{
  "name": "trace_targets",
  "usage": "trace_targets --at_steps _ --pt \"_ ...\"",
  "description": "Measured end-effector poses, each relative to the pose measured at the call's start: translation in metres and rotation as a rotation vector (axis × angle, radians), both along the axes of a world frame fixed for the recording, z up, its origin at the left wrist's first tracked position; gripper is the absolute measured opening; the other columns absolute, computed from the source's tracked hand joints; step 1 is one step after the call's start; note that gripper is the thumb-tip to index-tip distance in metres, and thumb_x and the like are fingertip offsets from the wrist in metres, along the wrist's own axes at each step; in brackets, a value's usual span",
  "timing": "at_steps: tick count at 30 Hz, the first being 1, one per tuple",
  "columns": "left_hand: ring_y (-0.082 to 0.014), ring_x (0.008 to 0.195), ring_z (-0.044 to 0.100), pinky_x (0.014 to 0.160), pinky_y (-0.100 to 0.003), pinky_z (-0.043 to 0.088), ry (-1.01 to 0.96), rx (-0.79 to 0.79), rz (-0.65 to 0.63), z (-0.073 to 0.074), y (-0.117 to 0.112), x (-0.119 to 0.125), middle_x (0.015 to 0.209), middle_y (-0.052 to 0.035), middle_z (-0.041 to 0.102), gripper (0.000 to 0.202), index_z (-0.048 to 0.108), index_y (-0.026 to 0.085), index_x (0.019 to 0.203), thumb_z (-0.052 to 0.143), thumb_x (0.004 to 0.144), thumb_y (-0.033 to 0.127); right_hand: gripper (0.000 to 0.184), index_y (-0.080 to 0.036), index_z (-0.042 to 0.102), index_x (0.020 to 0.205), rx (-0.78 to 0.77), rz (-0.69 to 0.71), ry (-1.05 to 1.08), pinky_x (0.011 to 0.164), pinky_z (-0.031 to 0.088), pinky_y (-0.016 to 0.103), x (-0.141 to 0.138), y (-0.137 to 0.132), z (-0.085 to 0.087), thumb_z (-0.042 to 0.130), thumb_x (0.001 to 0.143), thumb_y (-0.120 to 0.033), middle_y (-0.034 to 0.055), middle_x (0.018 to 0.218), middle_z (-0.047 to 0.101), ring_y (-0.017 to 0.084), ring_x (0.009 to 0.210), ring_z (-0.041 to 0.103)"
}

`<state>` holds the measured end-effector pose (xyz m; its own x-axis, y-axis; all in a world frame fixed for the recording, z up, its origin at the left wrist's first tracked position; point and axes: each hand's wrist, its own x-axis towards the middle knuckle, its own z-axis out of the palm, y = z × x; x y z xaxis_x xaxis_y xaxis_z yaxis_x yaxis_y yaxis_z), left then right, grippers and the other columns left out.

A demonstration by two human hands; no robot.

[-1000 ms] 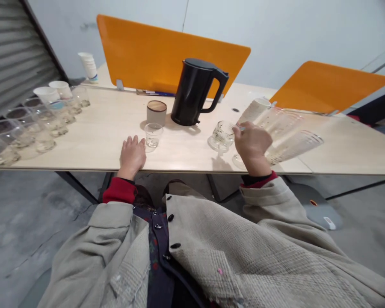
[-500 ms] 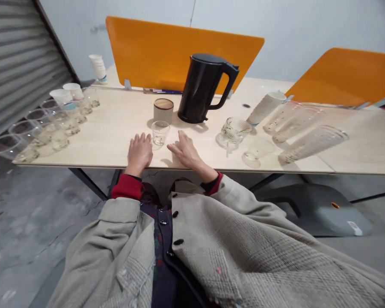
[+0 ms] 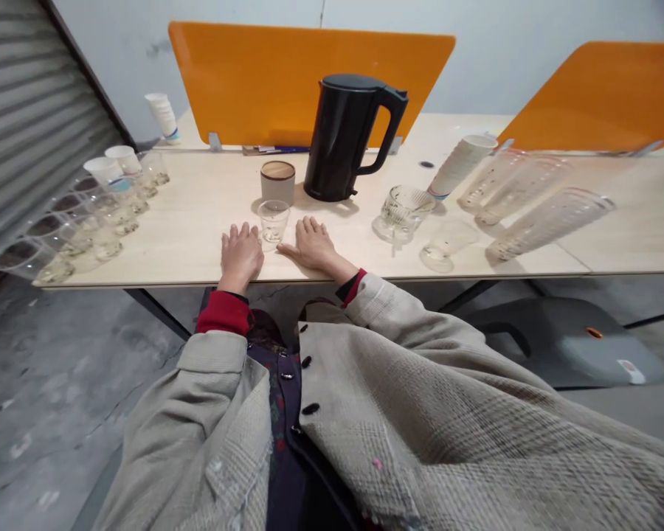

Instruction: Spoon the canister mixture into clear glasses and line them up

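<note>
My left hand [image 3: 242, 256] lies palm down on the pale wooden table [image 3: 199, 192], its fingers stretched forward and nothing in it. To its right stands a small clear plastic cup [image 3: 274, 221], upright. On the cup's other side my right hand [image 3: 311, 245] rests flat, thumb pointing toward the cup and the other fingers extended; it also holds nothing. Just behind the cup is a grey canister [image 3: 277, 188] with a wooden lid. A black electric kettle [image 3: 340, 140] stands behind my right hand, its handle to the right.
Several clear cups [image 3: 102, 240] and white paper cups [image 3: 104, 171] line the table's left end. To the right are a glass teapot [image 3: 403, 210], a leaning paper cup stack [image 3: 462, 166] and stacked plastic cups [image 3: 553, 221]. Orange partitions [image 3: 243, 81] stand behind. A grey chair [image 3: 558, 343] sits below.
My right hand has settled from a raised, edge-on pose to lying flat on the table. The view has shifted slightly; my left hand stays beside the cup.
</note>
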<state>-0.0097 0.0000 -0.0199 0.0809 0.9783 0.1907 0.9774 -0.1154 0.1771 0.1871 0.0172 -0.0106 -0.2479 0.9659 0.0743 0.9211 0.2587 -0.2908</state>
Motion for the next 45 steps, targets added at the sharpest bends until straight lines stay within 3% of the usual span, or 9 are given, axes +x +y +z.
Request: trace_targets --at_steps 9,15,26,35,45 --pt "-0.0405 0.172 0.02 0.139 -0.065 0.019 0.054 -0.116 -0.065 0.014 0.01 -0.017 0.185 -0.0104 0.028 0.069 0.038 0.019 0.173 0.02 0.113 0.047 0.113 0.006 0.023 0.173 -0.09 -0.026 -0.025 0.14 0.007 0.06 -0.004 0.002 0.003 0.038 0.103 -0.081 0.0309 0.183 0.012 0.042 0.174 0.008" --pt "-0.0379 0.173 0.017 0.14 -0.063 0.017 0.069 -0.115 -0.067 0.014 0.014 -0.021 0.185 -0.008 0.028 0.07 0.037 0.021 0.174 0.017 0.113 0.049 0.111 0.004 0.021 0.174 -0.093 0.005 -0.024 0.14 0.006 0.062 -0.003 0.002 0.004 0.038 0.103 -0.08 0.0293 0.184 0.011 0.042 0.174 0.007" --pt "-0.0394 0.173 0.018 0.139 -0.064 0.02 0.095 -0.105 -0.04 0.016 0.014 -0.022 0.185 -0.0111 0.028 0.07 0.036 0.018 0.173 0.016 0.112 0.046 0.102 0.003 0.023 0.174 -0.094 0.004 -0.03 0.14 0.007 0.061 -0.004 -0.01 0.011 0.035 0.107 -0.073 0.028 0.184 0.011 0.039 0.175 0.009" --pt "-0.039 0.173 0.017 0.139 -0.063 0.018 0.095 -0.125 -0.037 0.015 0.017 -0.022 0.186 -0.0098 0.026 0.07 0.034 0.019 0.174 0.015 0.112 0.047 0.108 0.003 0.025 0.173 -0.067 0.006 0.002 0.14 0.008 0.063 -0.003 -0.004 0.002 0.035 0.105 -0.08 0.0292 0.184 0.013 0.041 0.174 0.01" --pt "-0.0387 0.174 0.013 0.141 -0.06 0.015 0.106 -0.177 -0.018 0.02 0.014 -0.02 0.187 -0.0073 0.02 0.072 0.029 0.019 0.177 0.012 0.113 0.047 0.107 0.003 0.022 0.174 -0.099 -0.007 -0.039 0.141 0.007 0.06 -0.005 -0.009 0.01 0.038 0.105 -0.077 0.0268 0.185 0.012 0.039 0.175 0.008"
